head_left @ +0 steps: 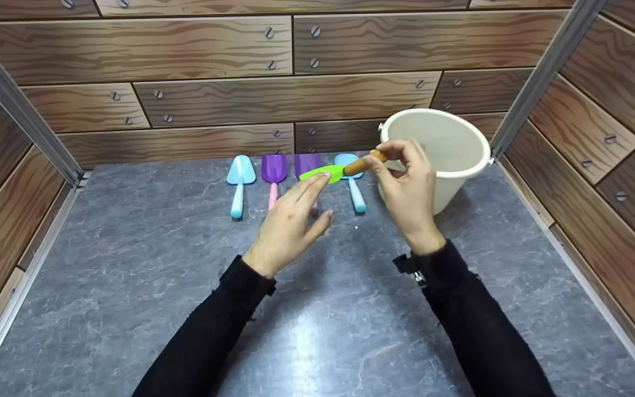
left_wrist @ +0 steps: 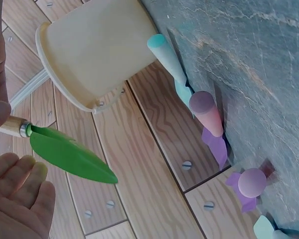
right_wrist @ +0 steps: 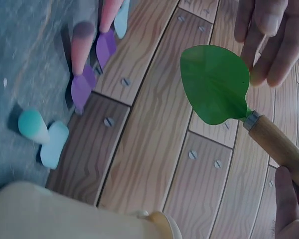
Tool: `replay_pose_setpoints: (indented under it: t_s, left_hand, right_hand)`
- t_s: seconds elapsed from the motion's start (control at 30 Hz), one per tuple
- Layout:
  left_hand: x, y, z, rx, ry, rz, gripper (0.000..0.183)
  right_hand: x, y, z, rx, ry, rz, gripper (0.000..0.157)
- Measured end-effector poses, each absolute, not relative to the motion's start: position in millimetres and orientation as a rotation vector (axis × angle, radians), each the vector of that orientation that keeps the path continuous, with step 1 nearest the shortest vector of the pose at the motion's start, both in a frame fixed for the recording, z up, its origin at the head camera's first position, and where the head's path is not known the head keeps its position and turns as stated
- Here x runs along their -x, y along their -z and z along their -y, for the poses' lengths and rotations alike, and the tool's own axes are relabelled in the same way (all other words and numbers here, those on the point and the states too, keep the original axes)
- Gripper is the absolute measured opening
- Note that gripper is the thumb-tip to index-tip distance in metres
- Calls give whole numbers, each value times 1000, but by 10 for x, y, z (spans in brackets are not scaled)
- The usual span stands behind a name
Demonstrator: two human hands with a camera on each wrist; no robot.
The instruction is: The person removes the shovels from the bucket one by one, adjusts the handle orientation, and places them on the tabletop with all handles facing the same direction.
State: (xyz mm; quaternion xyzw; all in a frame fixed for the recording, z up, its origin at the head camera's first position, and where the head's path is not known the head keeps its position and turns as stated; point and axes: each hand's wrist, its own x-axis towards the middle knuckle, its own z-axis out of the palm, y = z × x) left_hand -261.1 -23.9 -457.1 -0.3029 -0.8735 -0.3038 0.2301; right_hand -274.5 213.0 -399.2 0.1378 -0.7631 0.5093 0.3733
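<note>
A garden trowel with a green blade (head_left: pixel 326 173) and a wooden handle (right_wrist: pixel 276 142) is held up above the tabletop. My right hand (head_left: pixel 410 187) pinches its handle between thumb and fingers, close to the bucket's near rim. Beside the blade is my left hand (head_left: pixel 294 223), fingers extended; its fingertips (left_wrist: pixel 36 172) lie very near the blade, and I cannot tell whether they touch. Behind the hands, a blue trowel (head_left: pixel 240 173), a purple shovel with a pink handle (head_left: pixel 274 168), a second purple shovel (head_left: pixel 307 162) and another blue trowel (head_left: pixel 356 193) form a row.
A cream bucket (head_left: pixel 450 190) stands upright at the back right, its mouth facing up. The grey marbled tabletop (head_left: pixel 130 264) is bounded by wood-patterned walls (head_left: pixel 213 49) at the back and both sides, with metal strips along the corners.
</note>
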Motion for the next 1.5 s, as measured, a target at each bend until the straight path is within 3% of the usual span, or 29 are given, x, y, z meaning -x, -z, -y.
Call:
replay_pose_setpoints:
  t_s: [0.27,0.77,1.37,1.5]
  left_hand:
    - [2613,4557,233,815,862,2366,65]
    - [2628,4555,265,796,877,2210,40]
    - [2836,4437,517,1015,653,2170,30]
    - [2918,4401,618,1048,611,2165,30]
  right_hand:
    - [2687,4120,-2014,-395,-1395,1973,29]
    - [2532,4228,-1771,-478,-1495,2061,30]
    - [2569,4203,-1838,-695,-1528,2241,25]
    - [2565,4171,-1907,-827,-1439,2354,34]
